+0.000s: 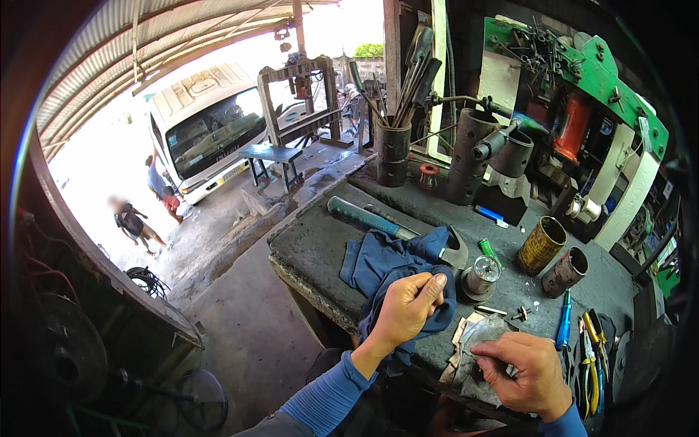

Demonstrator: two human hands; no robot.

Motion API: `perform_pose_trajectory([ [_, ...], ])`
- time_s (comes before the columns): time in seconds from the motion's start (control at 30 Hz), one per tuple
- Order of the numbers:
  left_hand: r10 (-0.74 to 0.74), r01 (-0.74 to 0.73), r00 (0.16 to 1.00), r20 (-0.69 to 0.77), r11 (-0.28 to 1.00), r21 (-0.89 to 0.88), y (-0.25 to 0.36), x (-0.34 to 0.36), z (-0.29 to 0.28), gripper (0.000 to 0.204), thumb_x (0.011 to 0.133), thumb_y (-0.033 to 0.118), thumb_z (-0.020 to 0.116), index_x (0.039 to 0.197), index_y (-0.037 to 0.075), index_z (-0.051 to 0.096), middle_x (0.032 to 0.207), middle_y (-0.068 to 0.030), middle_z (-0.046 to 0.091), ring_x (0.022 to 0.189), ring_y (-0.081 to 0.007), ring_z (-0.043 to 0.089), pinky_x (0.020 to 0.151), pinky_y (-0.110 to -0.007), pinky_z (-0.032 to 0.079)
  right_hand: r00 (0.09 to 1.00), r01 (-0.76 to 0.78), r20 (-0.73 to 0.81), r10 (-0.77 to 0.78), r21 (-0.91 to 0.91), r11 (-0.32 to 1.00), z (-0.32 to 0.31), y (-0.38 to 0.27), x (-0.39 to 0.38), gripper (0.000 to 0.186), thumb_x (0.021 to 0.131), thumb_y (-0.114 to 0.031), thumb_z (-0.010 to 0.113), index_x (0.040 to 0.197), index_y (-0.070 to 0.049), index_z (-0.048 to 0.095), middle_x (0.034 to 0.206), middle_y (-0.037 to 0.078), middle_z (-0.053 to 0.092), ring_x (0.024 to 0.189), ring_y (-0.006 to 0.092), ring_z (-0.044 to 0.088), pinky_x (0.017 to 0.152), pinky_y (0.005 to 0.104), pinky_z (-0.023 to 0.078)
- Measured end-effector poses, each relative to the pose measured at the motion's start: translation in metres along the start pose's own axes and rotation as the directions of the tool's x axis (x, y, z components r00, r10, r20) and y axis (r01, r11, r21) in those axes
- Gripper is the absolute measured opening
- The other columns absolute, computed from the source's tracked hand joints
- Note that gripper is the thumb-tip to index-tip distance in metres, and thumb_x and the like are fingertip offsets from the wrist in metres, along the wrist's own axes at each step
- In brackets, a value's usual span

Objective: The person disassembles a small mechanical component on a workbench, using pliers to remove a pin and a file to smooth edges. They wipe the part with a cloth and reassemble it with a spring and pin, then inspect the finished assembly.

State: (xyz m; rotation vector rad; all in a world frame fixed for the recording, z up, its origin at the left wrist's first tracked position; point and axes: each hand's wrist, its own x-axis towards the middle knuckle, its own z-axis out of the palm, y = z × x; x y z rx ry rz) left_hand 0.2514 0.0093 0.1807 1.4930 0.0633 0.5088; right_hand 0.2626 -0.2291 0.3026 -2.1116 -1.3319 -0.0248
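My left hand is closed in a fist on a dark blue cloth, which is bunched on the bench and hangs past its near edge. To its right, my right hand is closed with the fingers curled, over a dirty grey rag. Whatever sits between those fingertips is too small or hidden to name. Behind the left hand lies a hammer with a blue-grey handle, its head partly behind the cloth. A round metal part with a shiny top stands just beyond both hands.
Pliers and a blue screwdriver lie at the bench's right. Two rusty tubes, a blue marker and a metal can of tools stand or lie farther back. Outside are a white truck and several people.
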Motion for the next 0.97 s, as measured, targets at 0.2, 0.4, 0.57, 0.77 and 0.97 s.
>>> perform_pose_trajectory([
  [0.2, -0.003, 0.003, 1.0, -0.013, 1.0, 0.008, 0.0032, -0.002, -0.0021, 0.048, 0.115, 0.033, 0.063, 0.078, 0.002, 0.066, 0.066, 0.0037, 0.055, 0.06, -0.0029, 0.048, 0.055, -0.025, 0.038, 1.0, 0.006, 0.008, -0.006, 0.006, 1.0, -0.0009, -0.0021, 0.0011, 0.018, 0.085, 0.0, 0.081, 0.103, -0.005, 0.082, 0.081, 0.013, 0.074, 0.073, 0.0314, 0.073, 0.065, 0.0384, 0.056],
  [0.4, 0.001, -0.001, 1.0, 0.0, 1.0, -0.003, 0.0001, 0.0001, 0.0006, 0.048, 0.115, 0.033, 0.063, 0.078, 0.002, 0.066, 0.066, 0.0034, 0.055, 0.06, -0.003, 0.048, 0.055, -0.025, 0.038, 1.0, -0.002, 0.005, 0.002, 0.008, 1.0, 0.0004, 0.0013, -0.001, 0.019, 0.086, -0.002, 0.081, 0.104, -0.006, 0.082, 0.082, 0.012, 0.074, 0.073, 0.0317, 0.072, 0.065, 0.039, 0.056],
  [0.57, 0.001, -0.001, 1.0, 0.002, 1.0, 0.002, 0.0021, -0.0006, -0.0009, 0.047, 0.115, 0.033, 0.063, 0.079, 0.002, 0.066, 0.066, 0.0033, 0.055, 0.06, -0.0031, 0.049, 0.055, -0.025, 0.039, 1.0, 0.003, 0.003, -0.003, 0.017, 1.0, 0.0012, 0.003, -0.0019, 0.02, 0.087, -0.007, 0.08, 0.107, -0.008, 0.082, 0.083, 0.011, 0.074, 0.074, 0.0322, 0.071, 0.065, 0.0413, 0.056],
  [0.77, -0.005, 0.005, 1.0, 0.001, 1.0, -0.004, 0.0016, -0.001, -0.0016, 0.047, 0.115, 0.032, 0.063, 0.08, 0.002, 0.067, 0.067, 0.0033, 0.056, 0.061, -0.0031, 0.049, 0.056, -0.025, 0.039, 1.0, -0.005, 0.018, 0.005, -0.004, 1.0, -0.0015, -0.0014, 0.0002, 0.018, 0.085, 0.0, 0.081, 0.103, -0.004, 0.082, 0.08, 0.012, 0.073, 0.071, 0.0308, 0.072, 0.064, 0.0383, 0.055],
  [0.97, -0.004, 0.004, 1.0, 0.0, 1.0, -0.006, 0.0024, -0.0011, -0.0008, 0.046, 0.115, 0.032, 0.063, 0.081, 0.002, 0.067, 0.068, 0.0031, 0.057, 0.061, -0.0033, 0.05, 0.056, -0.025, 0.04, 1.0, 0.014, 0.002, -0.014, -0.001, 1.0, 0.0014, 0.0045, -0.0029, 0.02, 0.088, -0.008, 0.079, 0.107, -0.009, 0.082, 0.081, 0.01, 0.072, 0.072, 0.032, 0.071, 0.063, 0.0416, 0.055],
])
